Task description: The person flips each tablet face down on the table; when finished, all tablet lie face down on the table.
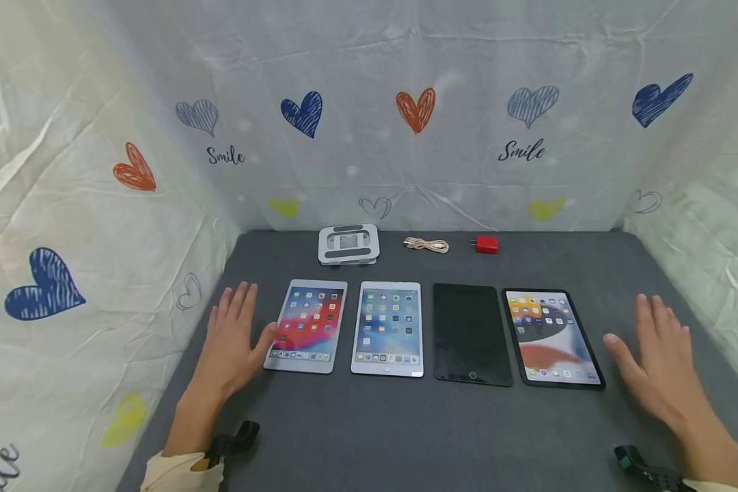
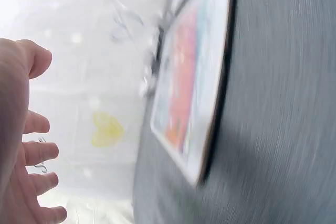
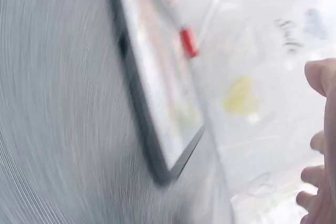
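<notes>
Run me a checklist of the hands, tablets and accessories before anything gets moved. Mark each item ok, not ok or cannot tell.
1. Both hands free: ok. The left hand and right hand hold nothing.
2. Tablets not overlapping: ok. The leftmost tablet, second tablet, black tablet and rightmost tablet lie in a row.
3. All screens lit: not ok. The black tablet's is dark; the other three are lit.
4. Black tablet switched off or just asleep: cannot tell.
5. Cable unwound: not ok. It is bundled, between the stand and the red charger.
</notes>
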`<state>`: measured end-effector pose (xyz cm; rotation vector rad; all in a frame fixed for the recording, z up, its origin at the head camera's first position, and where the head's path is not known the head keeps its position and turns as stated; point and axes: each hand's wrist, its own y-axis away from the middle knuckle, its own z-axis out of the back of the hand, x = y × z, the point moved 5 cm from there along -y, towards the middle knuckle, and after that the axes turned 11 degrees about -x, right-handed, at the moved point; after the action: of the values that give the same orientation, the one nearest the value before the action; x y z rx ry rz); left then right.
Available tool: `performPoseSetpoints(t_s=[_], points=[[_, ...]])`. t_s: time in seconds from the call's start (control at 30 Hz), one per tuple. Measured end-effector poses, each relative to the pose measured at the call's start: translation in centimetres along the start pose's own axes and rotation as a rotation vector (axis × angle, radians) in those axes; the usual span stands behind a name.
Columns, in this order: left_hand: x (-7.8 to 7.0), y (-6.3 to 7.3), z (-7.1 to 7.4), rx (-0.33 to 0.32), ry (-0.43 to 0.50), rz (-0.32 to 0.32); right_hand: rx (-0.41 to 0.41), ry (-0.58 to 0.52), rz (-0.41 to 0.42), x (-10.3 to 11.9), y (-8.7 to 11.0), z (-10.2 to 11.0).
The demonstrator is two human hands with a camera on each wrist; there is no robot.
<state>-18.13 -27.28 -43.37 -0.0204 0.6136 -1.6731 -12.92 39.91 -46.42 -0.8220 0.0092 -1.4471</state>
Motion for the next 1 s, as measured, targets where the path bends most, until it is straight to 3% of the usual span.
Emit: performPoseSetpoints(t_s=[0.27,0.37,0.53,0.67,0.83,1.0], points=[[-5.7,1.8,-0.4,-0.042,0.184,0.059,-0.033,-0.13,-0.233,3.2,3.1,1.6],[-7.6,2.2,-0.7,-0.06,0.288,0.085,-0.08,-0.14,-0.279,4.2,3.7,2.0],[-11.3,1.9,-0.9,-0.115,0.48,0.087,-0.149,-0.13,-0.32,5.6,3.3,2.8],[-14.7,1.0,-1.8,-0.135,0.641,0.058,-0.153,-0.122,-0.358,6.3,1.9,3.6],[-18.8,-0.3,-3.7,-0.05,0.811,0.039,-0.115,-0.19,-0.399,6.0,0.3,4.3],[-22.7,-1.7,-6.1,0.11,0.998,0.032,-0.009,-0.281,-0.449,4.7,-0.8,4.2]])
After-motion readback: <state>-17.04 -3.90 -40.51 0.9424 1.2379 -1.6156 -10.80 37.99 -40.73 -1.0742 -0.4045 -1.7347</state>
